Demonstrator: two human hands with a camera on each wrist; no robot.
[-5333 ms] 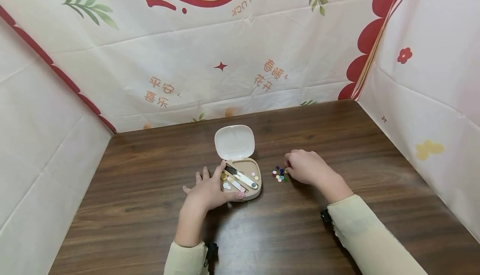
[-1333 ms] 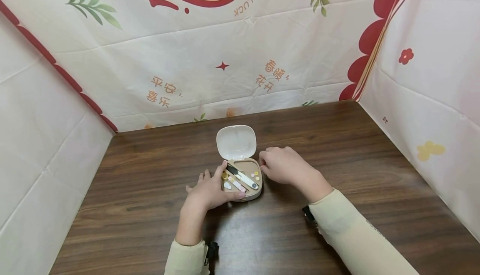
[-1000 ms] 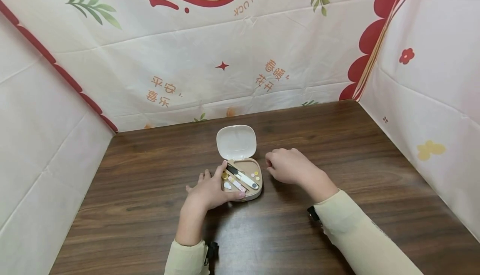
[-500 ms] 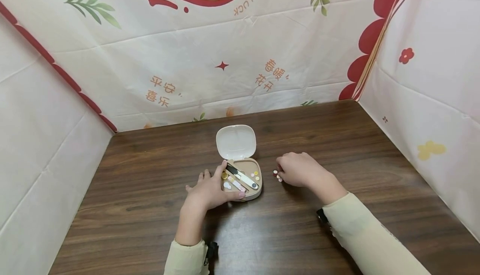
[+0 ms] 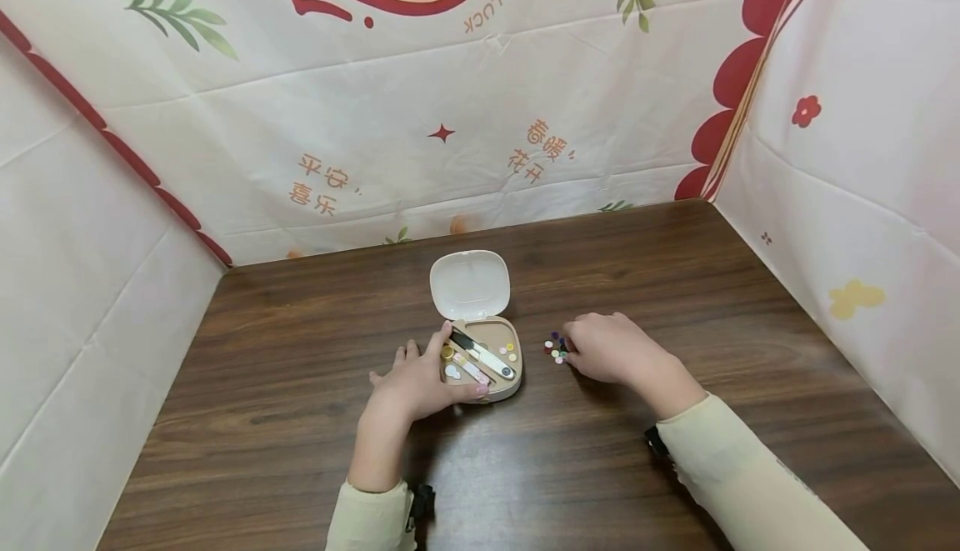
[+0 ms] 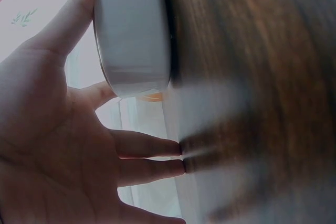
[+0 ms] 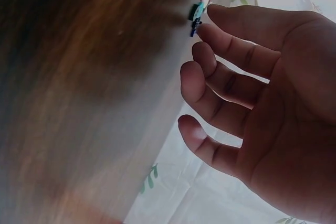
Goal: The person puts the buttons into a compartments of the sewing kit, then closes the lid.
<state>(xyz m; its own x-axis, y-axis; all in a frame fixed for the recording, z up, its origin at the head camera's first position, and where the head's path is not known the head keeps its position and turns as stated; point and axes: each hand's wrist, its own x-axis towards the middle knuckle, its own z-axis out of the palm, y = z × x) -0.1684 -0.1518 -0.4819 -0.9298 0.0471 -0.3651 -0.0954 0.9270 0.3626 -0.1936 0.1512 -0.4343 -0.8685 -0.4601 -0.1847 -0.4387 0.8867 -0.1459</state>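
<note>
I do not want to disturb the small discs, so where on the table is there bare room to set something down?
Bare table lies left of the left hand, between the two sleeves, and from the right hand to the right cloth wall. Crowded: between the open case and right hand, where the coloured discs lie.

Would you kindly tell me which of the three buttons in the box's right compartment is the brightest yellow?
It is the button nearest the open lid; the pinkish one to its left and the cream one below it are paler.
</note>
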